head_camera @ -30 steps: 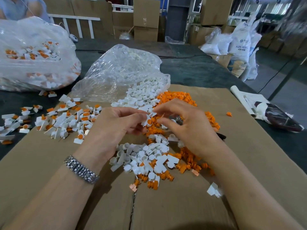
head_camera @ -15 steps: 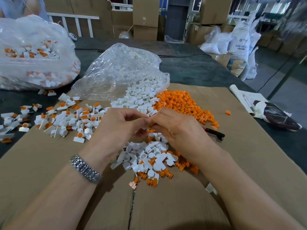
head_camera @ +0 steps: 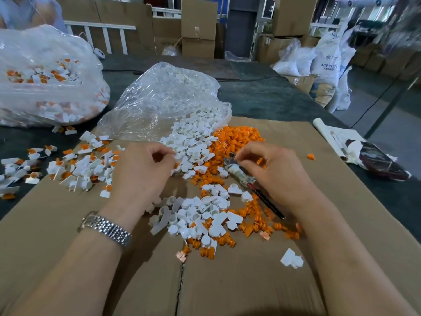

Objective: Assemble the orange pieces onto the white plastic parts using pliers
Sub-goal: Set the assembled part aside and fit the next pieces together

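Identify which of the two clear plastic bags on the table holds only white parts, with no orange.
The nearer, open bag at centre, spilling white parts onto the cardboard. The far-left bag shows orange mixed among its white parts.

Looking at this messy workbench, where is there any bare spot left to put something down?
Bare brown cardboard sheet lies near the person, below the mixed pile of white plastic parts, and on the right, between the heap of orange pieces and the rolled white paper. The middle is crowded: the left hand, the right hand on the pliers, and the clear plastic bag.
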